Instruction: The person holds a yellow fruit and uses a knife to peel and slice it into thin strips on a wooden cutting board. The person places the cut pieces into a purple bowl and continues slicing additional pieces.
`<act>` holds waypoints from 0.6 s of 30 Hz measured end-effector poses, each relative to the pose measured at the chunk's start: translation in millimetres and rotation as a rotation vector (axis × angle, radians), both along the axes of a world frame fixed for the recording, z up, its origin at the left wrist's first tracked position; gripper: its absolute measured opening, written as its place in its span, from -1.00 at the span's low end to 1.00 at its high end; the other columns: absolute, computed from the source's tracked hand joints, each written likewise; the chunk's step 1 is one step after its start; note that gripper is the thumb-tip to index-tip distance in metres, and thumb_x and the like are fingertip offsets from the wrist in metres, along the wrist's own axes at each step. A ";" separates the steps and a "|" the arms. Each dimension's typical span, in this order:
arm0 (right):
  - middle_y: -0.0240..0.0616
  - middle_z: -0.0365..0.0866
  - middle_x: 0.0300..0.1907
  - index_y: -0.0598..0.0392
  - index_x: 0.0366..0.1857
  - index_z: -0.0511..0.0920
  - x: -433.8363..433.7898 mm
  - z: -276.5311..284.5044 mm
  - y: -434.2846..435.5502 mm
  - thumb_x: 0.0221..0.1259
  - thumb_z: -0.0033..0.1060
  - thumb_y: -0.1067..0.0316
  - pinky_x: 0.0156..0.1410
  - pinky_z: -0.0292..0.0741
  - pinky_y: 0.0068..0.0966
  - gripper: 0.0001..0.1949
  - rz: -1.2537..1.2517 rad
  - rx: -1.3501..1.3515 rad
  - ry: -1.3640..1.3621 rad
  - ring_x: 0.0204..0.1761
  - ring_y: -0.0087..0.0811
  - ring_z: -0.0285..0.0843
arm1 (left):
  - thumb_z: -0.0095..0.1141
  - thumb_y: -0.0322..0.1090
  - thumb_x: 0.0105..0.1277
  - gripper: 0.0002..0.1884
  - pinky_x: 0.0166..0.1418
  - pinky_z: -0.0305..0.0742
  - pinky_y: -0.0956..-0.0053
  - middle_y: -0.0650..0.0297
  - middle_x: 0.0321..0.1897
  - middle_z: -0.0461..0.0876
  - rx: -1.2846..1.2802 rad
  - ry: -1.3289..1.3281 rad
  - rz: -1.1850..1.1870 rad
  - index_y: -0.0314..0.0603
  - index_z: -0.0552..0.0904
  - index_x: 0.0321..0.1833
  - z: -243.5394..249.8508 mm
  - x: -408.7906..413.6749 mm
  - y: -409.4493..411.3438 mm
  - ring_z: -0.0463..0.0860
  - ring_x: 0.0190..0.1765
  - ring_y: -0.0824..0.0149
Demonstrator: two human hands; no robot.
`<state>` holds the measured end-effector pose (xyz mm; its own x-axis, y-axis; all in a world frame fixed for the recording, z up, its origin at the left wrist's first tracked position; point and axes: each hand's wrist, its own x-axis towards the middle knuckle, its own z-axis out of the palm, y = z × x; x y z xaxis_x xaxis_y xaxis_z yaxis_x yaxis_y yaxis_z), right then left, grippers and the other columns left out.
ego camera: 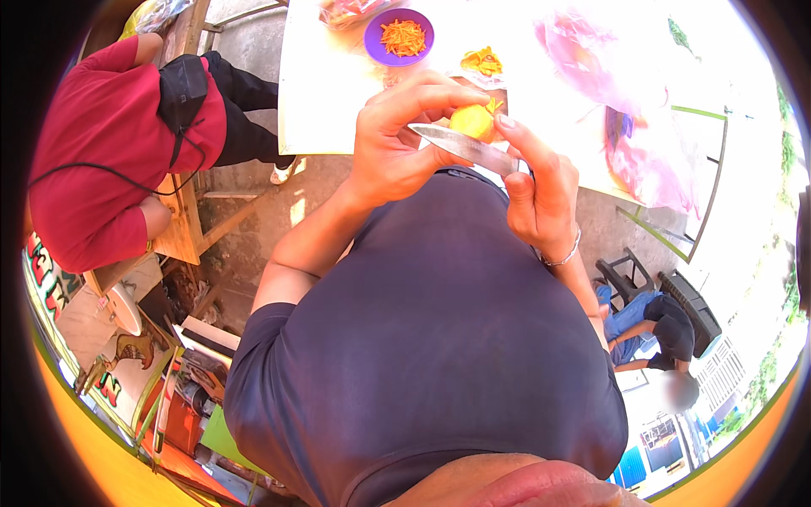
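My left hand (pixel 396 123) grips a peeled yellow fruit or vegetable (pixel 472 122) between its fingers, above the table's near edge. In my right hand (pixel 545 180) is a knife, its metal blade (pixel 466 146) pointing left, close below the yellow piece. Whether the blade touches it cannot be told. My right fingertips are beside the piece, where a thin yellow strip sticks up. Beyond my hands, a purple bowl (pixel 374 44) holds thin orange strips (pixel 403 38). To its right, yellow-orange peelings (pixel 483 61) lie on clear plastic.
The white table (pixel 317 114) is partly washed out by glare. Pink plastic bags (pixel 583 57) lie at its right. A person in a red shirt (pixel 108 165) leans at the left by a wooden bench (pixel 180 222). Another person (pixel 671 329) sits at the right near black plastic chairs (pixel 627 275).
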<state>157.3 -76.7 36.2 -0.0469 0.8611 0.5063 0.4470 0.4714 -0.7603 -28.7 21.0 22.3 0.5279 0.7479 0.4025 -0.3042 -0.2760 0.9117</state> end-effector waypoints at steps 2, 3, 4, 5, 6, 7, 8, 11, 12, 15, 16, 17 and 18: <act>-0.15 0.79 0.13 0.11 0.42 0.49 -2.4 6.1 -2.0 0.51 0.16 0.34 -0.28 0.61 -0.38 -0.55 0.028 -0.052 0.035 -0.42 -0.16 0.72 | 0.55 -0.41 0.23 -0.57 0.13 0.66 0.39 0.11 0.01 0.74 -0.004 -0.012 0.045 -0.35 0.71 0.13 -0.7 1.5 -1.8 0.73 0.04 0.29; -0.14 0.79 0.14 0.11 0.43 0.48 -3.3 7.5 -2.8 0.51 0.16 0.34 -0.28 0.60 -0.38 -0.55 0.031 -0.069 0.053 -0.43 -0.17 0.70 | 0.55 -0.43 0.22 -0.57 0.14 0.67 0.38 0.11 0.02 0.74 -0.006 -0.018 0.068 -0.37 0.71 0.12 -0.8 2.7 -3.1 0.74 0.05 0.29; -0.14 0.79 0.14 0.12 0.44 0.47 -4.1 8.5 -3.4 0.51 0.16 0.34 -0.28 0.60 -0.38 -0.54 0.033 -0.087 0.071 -0.44 -0.19 0.69 | 0.56 -0.44 0.21 -0.57 0.14 0.68 0.37 0.10 0.02 0.74 -0.073 -0.059 0.060 -0.38 0.70 0.11 1.8 3.8 -6.3 0.74 0.05 0.29; -0.14 0.78 0.14 0.12 0.45 0.46 -4.3 9.5 -3.8 0.51 0.15 0.34 -0.28 0.60 -0.38 -0.53 0.036 -0.104 0.089 -0.46 -0.20 0.68 | 0.57 -0.45 0.20 -0.56 0.14 0.68 0.37 0.10 0.03 0.75 -0.139 -0.100 0.053 -0.40 0.69 0.11 6.4 4.7 -10.7 0.74 0.05 0.29; -0.13 0.79 0.09 0.12 0.46 0.46 -3.2 11.8 -3.7 0.50 0.15 0.34 -0.28 0.59 -0.37 -0.52 0.058 -0.110 0.094 -0.46 -0.20 0.68 | 0.57 -0.46 0.19 -0.55 0.14 0.69 0.36 0.10 0.03 0.75 -0.205 -0.139 0.046 -0.41 0.69 0.10 9.5 5.4 -12.8 0.75 0.06 0.29; -0.12 0.80 0.04 0.11 0.47 0.45 -1.5 14.9 -3.1 0.50 0.15 0.35 -0.28 0.59 -0.37 -0.51 0.079 -0.116 0.100 -0.46 -0.21 0.68 | 0.57 -0.47 0.18 -0.55 0.15 0.69 0.36 0.09 0.03 0.75 -0.161 -0.128 0.026 -0.42 0.68 0.11 10.6 4.7 -11.5 0.75 0.06 0.29; -0.12 0.80 -0.02 0.11 0.47 0.45 -1.2 15.4 -3.3 0.49 0.15 0.35 -0.28 0.59 -0.37 -0.51 0.079 -0.120 0.095 -0.46 -0.20 0.68 | 0.57 -0.47 0.18 -0.55 0.16 0.69 0.35 0.08 0.03 0.75 -0.116 -0.118 0.005 -0.42 0.68 0.11 11.4 2.7 -9.4 0.75 0.06 0.28; -0.10 0.78 -0.21 0.10 0.47 0.45 -3.3 13.5 -3.9 0.49 0.14 0.35 -0.27 0.58 -0.35 -0.51 0.043 -0.124 0.064 -0.45 -0.18 0.69 | 0.58 -0.48 0.18 -0.55 0.16 0.69 0.36 0.06 0.02 0.76 -0.193 -0.104 0.002 -0.42 0.68 0.11 13.1 1.2 -12.6 0.75 0.05 0.28; -0.09 0.76 -0.25 0.10 0.48 0.45 -4.0 14.1 -3.7 0.48 0.14 0.36 -0.27 0.59 -0.34 -0.50 0.047 -0.132 0.077 -0.45 -0.16 0.69 | 0.58 -0.48 0.18 -0.55 0.15 0.68 0.36 0.06 0.02 0.77 -0.252 -0.103 0.010 -0.41 0.68 0.10 13.4 1.0 -13.9 0.75 0.04 0.28; -0.08 0.73 -0.32 0.09 0.48 0.44 -6.6 15.3 -2.6 0.48 0.14 0.36 -0.26 0.59 -0.32 -0.49 0.054 -0.129 0.108 -0.45 -0.12 0.69 | 0.57 -0.48 0.18 -0.56 0.15 0.68 0.38 0.05 0.00 0.77 -0.259 -0.123 -0.007 -0.41 0.68 0.09 12.1 0.3 -13.0 0.75 0.05 0.28; -0.07 0.74 -0.31 0.09 0.49 0.44 -8.0 14.5 -1.6 0.48 0.14 0.36 -0.26 0.59 -0.31 -0.49 0.052 -0.109 0.112 -0.45 -0.11 0.69 | 0.57 -0.49 0.18 -0.57 0.14 0.68 0.38 0.04 0.00 0.78 -0.259 -0.129 -0.010 -0.40 0.69 0.09 12.1 0.3 -12.8 0.75 0.05 0.28; -0.07 0.74 -0.30 0.09 0.49 0.43 -8.7 14.2 -1.0 0.48 0.13 0.36 -0.26 0.59 -0.31 -0.49 0.049 -0.090 0.116 -0.45 -0.10 0.69 | 0.58 -0.49 0.17 -0.57 0.14 0.68 0.38 0.04 0.00 0.78 -0.256 -0.133 -0.009 -0.40 0.69 0.08 13.0 0.3 -12.5 0.75 0.05 0.28; -0.06 0.74 -0.29 0.09 0.50 0.42 -8.6 14.6 -1.0 0.48 0.13 0.36 -0.25 0.60 -0.31 -0.48 0.046 -0.094 0.109 -0.44 -0.09 0.70 | 0.58 -0.49 0.17 -0.57 0.14 0.67 0.39 0.04 0.00 0.78 -0.251 -0.137 -0.006 -0.40 0.69 0.08 13.5 0.3 -12.2 0.75 0.05 0.28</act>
<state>148.7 -77.8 50.8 -0.0368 0.9033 0.4274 0.3393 0.4136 -0.8449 -28.4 8.9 35.9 0.4864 0.8301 0.2727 -0.4303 -0.0440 0.9016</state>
